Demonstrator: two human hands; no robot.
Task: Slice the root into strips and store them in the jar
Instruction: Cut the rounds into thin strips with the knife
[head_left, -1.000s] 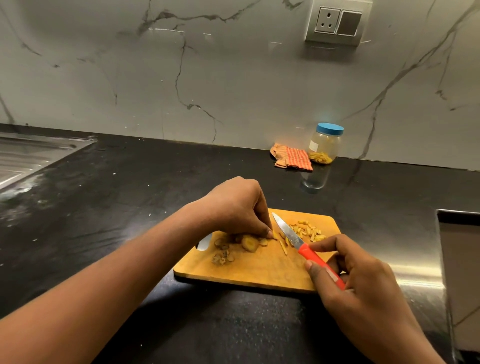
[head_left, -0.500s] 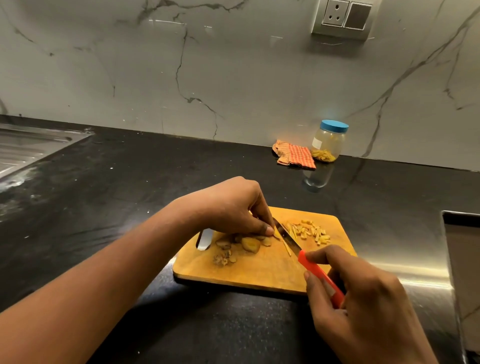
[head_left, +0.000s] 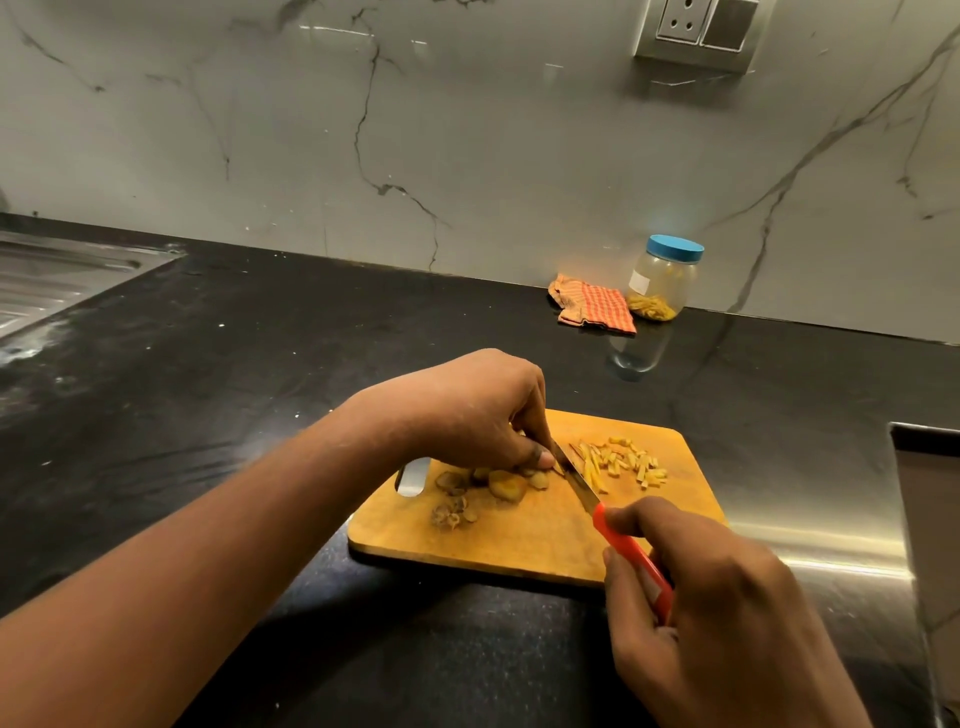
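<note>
Root: brown-yellow chunks and slices on the cutting board, left of its middle, just right of the board's handle slot. Left hand sits over them, fingers curled down, tips pinning the rightmost piece to the board. Knife has its blade down right at those fingertips; whether the edge is in the piece yet can't be read. Right hand is at the board's near right corner, wrapped round the red handle. The hands are apart, each clamped on its own thing.

Cut strips: loose yellow pile on the board's far right part, just right of the blade. Dark scraps, probably peel or ends, lie nearer the board's front edge, below the chunks.

Jar: well beyond the board's far right corner, against the wall, blue lid on, some yellow strips in the bottom. Orange checked cloth is beside it, touching or nearly.

Progress, as a judgement: mid-slicing. One batch looks jarred, one pile is cut and waiting, and several chunks are uncut. Left to do: finish the strips, open the jar, load the pile, close it.

Hidden or unclear: the pinned piece and the blade tip are mostly behind the left fingers, so the chunk count under the palm is unknown. Sink, far left of the board, is cut off by the frame. A steel object right of the board is also cut off; can't tell what it is.
</note>
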